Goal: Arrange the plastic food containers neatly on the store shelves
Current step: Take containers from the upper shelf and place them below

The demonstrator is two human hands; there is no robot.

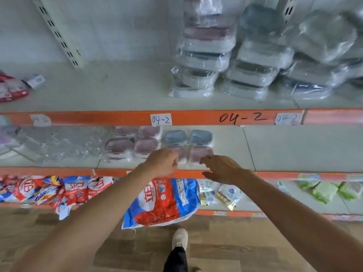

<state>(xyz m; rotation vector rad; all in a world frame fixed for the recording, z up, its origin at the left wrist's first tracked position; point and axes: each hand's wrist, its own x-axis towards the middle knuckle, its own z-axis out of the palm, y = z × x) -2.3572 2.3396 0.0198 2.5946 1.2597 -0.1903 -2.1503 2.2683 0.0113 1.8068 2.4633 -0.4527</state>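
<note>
Middle shelf (pixel 275 148): eight small oval lidded containers, film-wrapped, in two blocks of four, long axes running left-right. Six pink (pixel 146 147), two blue (pixel 175 137) behind the front right pair. Left hand (pixel 163 162), fingers curled, at the front pink container (pixel 179 152); hold unclear. Right hand (pixel 222 168), fingers relaxed, touching its neighbour (pixel 200 153).

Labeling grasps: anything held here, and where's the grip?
Cannot tell: both hands, left and right, sit at the front pink containers; no clear grip.
</note>
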